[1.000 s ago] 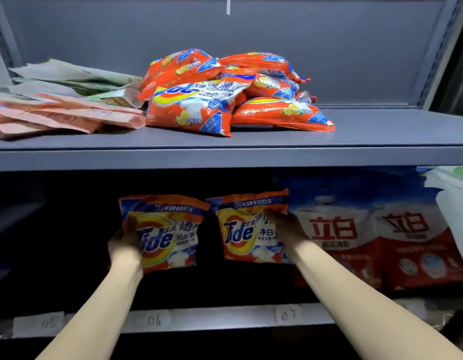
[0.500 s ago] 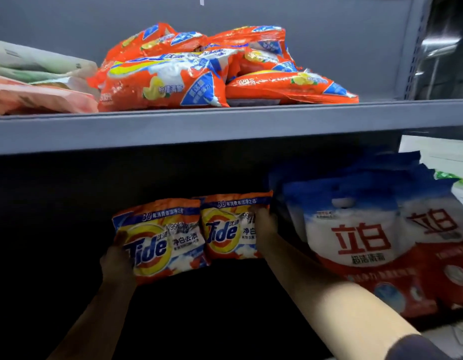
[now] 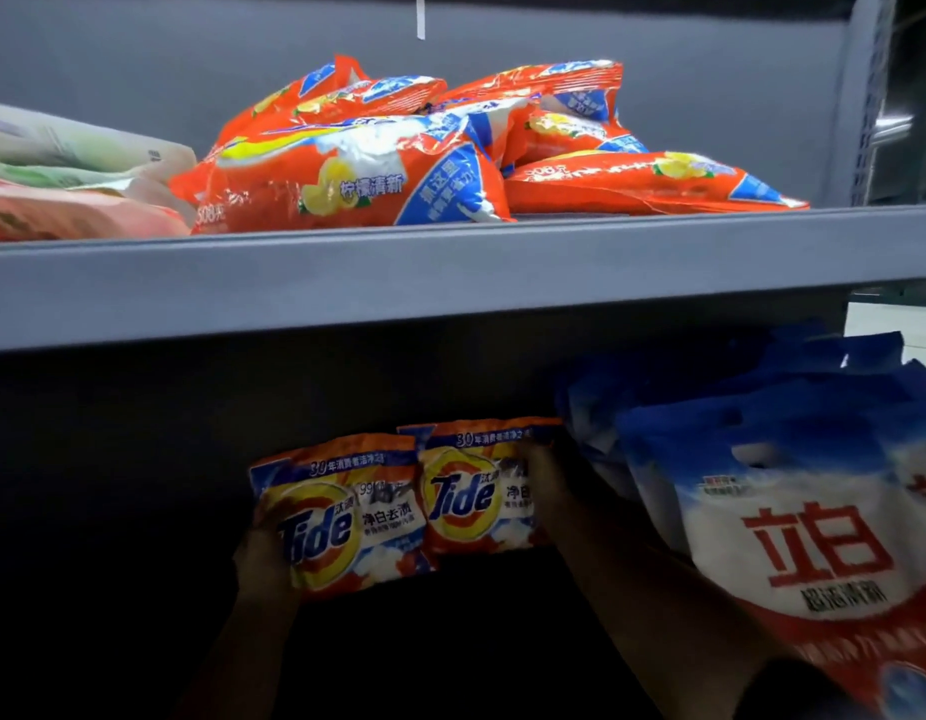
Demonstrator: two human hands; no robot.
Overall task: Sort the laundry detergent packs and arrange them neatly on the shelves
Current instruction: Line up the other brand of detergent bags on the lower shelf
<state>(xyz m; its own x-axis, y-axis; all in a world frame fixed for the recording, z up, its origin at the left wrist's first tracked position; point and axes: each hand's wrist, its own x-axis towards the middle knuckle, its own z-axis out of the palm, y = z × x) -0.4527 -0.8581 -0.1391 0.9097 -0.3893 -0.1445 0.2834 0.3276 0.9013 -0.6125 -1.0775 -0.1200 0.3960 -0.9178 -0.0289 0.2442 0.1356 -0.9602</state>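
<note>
Two small orange Tide packs stand upright side by side deep in the dark lower shelf. My left hand (image 3: pixel 260 556) grips the left Tide pack (image 3: pixel 346 517) at its lower left edge. My right hand (image 3: pixel 546 488) holds the right Tide pack (image 3: pixel 471 491) at its right edge. The two packs touch, the right one slightly behind. Both forearms are in shadow.
Blue, white and red detergent bags (image 3: pixel 814 527) stand to the right on the lower shelf, touching my right arm. On the grey upper shelf (image 3: pixel 450 272) lies a heap of orange detergent packs (image 3: pixel 356 184), with flat pink and green packs (image 3: pixel 71 189) at the left.
Both hands pushed the two Tide packs further back into the lower shelf and closer together. My head dropped, so the upper shelf now fills more of the view.
</note>
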